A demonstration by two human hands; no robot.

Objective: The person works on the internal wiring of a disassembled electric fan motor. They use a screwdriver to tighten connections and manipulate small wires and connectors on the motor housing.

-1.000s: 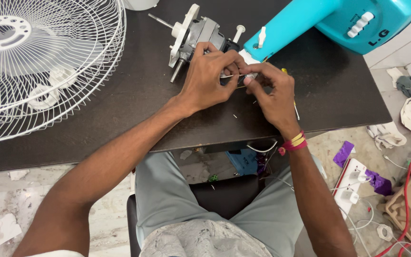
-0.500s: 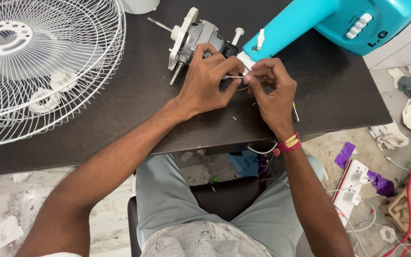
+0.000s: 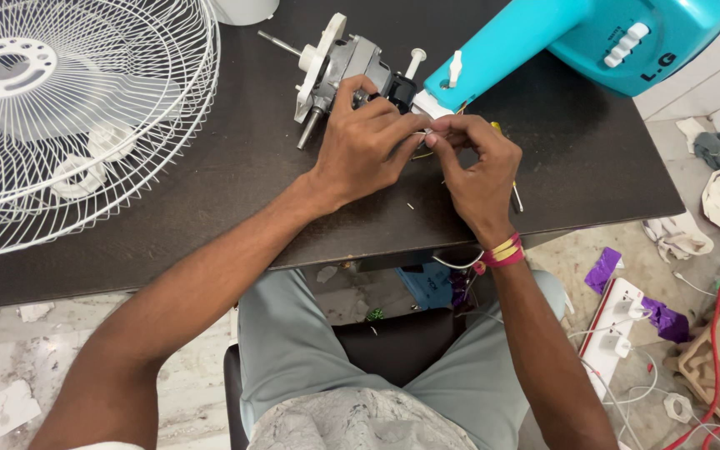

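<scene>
A bare fan motor [image 3: 345, 65] with a metal shaft and white front plate lies on the dark table [image 3: 235, 183], joined to a turquoise fan stand [image 3: 560, 42]. My left hand [image 3: 364, 142] rests against the motor's rear, fingers pinching thin wires [image 3: 428, 133] that come out of it. My right hand [image 3: 477, 171] meets it from the right, thumb and forefinger pinched on the same wire ends. Red and yellow bands [image 3: 502, 250] circle my right wrist. A thin tool [image 3: 516, 196] lies partly hidden under my right hand.
A white wire fan guard [image 3: 77, 117] with blades covers the table's left part. The floor at right holds a white power strip [image 3: 618, 329], purple scraps [image 3: 603, 268], red cable [image 3: 714, 367] and cardboard. My knees in grey trousers [image 3: 293, 350] sit under the table edge.
Both hands have shifted slightly up toward the motor's rear, still pinched together on the wires. The motor and stand stay put.
</scene>
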